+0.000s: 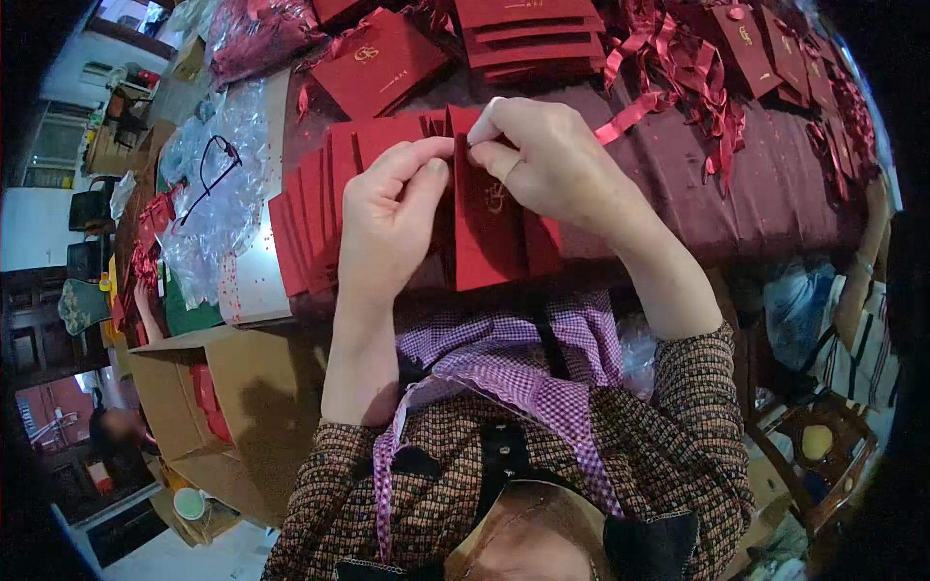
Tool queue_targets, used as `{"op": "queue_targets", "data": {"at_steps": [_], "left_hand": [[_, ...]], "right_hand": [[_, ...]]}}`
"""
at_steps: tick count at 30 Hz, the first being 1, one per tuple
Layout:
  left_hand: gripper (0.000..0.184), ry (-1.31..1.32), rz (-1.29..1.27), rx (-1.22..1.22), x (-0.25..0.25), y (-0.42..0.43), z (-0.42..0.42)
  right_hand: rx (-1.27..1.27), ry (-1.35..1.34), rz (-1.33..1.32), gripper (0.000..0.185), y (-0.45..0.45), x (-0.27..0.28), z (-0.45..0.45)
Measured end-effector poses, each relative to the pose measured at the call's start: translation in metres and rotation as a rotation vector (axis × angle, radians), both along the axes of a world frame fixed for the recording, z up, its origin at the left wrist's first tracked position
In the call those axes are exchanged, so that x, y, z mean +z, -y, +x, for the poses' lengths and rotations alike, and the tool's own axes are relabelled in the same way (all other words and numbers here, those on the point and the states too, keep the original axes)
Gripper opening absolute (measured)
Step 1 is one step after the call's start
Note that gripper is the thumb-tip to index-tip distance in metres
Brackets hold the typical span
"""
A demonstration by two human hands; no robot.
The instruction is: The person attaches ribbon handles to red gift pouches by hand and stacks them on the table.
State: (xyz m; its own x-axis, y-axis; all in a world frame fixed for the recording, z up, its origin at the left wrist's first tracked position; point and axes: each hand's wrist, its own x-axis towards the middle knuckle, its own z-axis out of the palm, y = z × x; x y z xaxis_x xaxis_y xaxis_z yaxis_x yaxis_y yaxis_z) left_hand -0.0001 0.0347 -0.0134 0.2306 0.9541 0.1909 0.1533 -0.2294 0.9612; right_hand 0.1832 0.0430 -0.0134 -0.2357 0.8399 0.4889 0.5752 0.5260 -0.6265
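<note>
At the near edge of the table point(785, 213), right before the person's chest, both hands meet at the upper end of a red bag point(489, 247) with a gold mark. The right hand point(547, 160) has thumb and forefinger drawn together on its top rim, the other fingers folded in, a small grip that seems suited to thin, flat stuff. The left hand point(387, 218) is curled nearly closed at the bag's left edge, thumb along the forefinger, probably to steady that side; whether anything is pinched there cannot be told. Holding the bag so close likely brings the rim within easy sight.

Just left of the bag, partly behind the left hand, more red bags lie in an overlapping row point(310, 218), which looks handy for lifting one at a time. Beyond the hands sit a neat stack point(528, 44) and a tilted pile point(373, 68), perhaps so grouped to save room. Loose red ribbons point(668, 73) trail over the cloth to the right, near bags with ribbons on them point(746, 48). Clear plastic point(208, 223) is heaped on the left, and below it an open cardboard box point(266, 407) stands with red things inside. Another person's arm point(857, 281) shows at far right.
</note>
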Motion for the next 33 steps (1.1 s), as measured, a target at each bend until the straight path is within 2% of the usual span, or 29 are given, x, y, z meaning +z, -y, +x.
{"op": "queue_targets", "data": {"at_steps": [2, 3, 4, 6, 8, 10, 12, 13, 14, 16, 17, 20, 21, 24, 26, 27, 28, 30, 31, 32, 33], "left_hand": [[0.021, -0.053, 0.004, -0.026, 0.002, -0.003, -0.003], [0.021, -0.075, 0.105, -0.041, -0.002, -0.004, -0.001], [0.02, -0.095, 0.206, -0.058, -0.005, -0.005, 0.001], [0.018, -0.085, 0.228, -0.048, -0.011, -0.007, 0.003], [0.015, -0.223, 0.386, 0.0, -0.016, -0.01, 0.002], [0.014, -0.173, 0.342, -0.024, -0.016, -0.009, -0.002], [0.014, -0.123, 0.296, -0.053, -0.014, -0.007, -0.002], [0.013, -0.154, 0.312, -0.048, -0.009, -0.005, -0.001], [0.012, -0.187, 0.328, -0.042, -0.007, -0.004, -0.001], [0.011, -0.18, 0.305, -0.065, -0.008, -0.004, 0.001], [0.01, -0.171, 0.28, -0.087, -0.008, -0.004, 0.003], [0.005, -0.124, 0.177, -0.085, -0.014, -0.007, -0.001], [0.005, -0.04, 0.155, -0.064, -0.009, -0.004, 0.001], [0.006, -0.016, 0.11, -0.091, -0.011, -0.006, -0.005], [0.007, 0.171, -0.154, 0.069, -0.006, -0.005, -0.008], [0.009, 0.354, -0.232, 0.105, -0.011, -0.017, -0.023], [0.013, 0.482, -0.166, 0.106, -0.019, -0.029, -0.038], [0.016, 0.564, -0.171, 0.185, -0.015, -0.039, -0.054], [0.017, 0.456, -0.141, 0.213, -0.013, -0.04, -0.059], [0.017, 0.454, -0.14, 0.212, -0.015, -0.04, -0.058], [0.017, 0.275, 0.01, 0.29, -0.011, -0.037, -0.05]], "right_hand": [[0.016, -0.077, -0.083, 0.015, 0.003, 0.004, 0.003], [0.015, -0.097, -0.123, 0.015, 0.003, 0.005, 0.004], [0.012, -0.097, -0.121, 0.015, 0.004, 0.005, 0.003], [0.04, -0.119, -0.084, 0.013, 0.006, 0.003, 0.003], [0.074, -0.096, -0.065, 0.014, 0.007, 0.001, 0.005], [0.11, -0.075, -0.04, 0.014, 0.005, 0.002, 0.009], [0.294, -0.283, -0.231, 0.019, 0.002, 0.008, 0.019], [0.31, -0.279, -0.178, 0.025, -0.003, 0.012, 0.024], [0.352, -0.43, -0.193, 0.024, -0.009, 0.007, 0.022], [0.417, -0.216, 0.034, 0.025, -0.016, 0.011, 0.019], [0.441, -0.144, -0.104, 0.022, -0.015, 0.011, 0.019], [0.455, -0.139, -0.192, 0.016, -0.016, 0.013, 0.019], [0.474, -0.218, -0.185, 0.012, -0.018, 0.007, 0.018], [0.522, -0.265, -0.224, 0.012, -0.018, 0.002, 0.02], [0.501, -0.236, -0.216, 0.013, -0.019, 0.0, 0.025], [0.477, -0.204, -0.207, 0.013, -0.018, 0.0, 0.028], [0.49, -0.214, -0.255, 0.013, -0.016, 0.006, 0.034], [0.46, -0.204, -0.263, 0.012, -0.016, 0.005, 0.038], [0.43, -0.197, -0.269, 0.011, -0.017, 0.005, 0.039], [0.429, -0.199, -0.268, 0.011, -0.019, 0.004, 0.039], [0.419, -0.216, -0.29, 0.01, -0.02, 0.003, 0.037]]}}
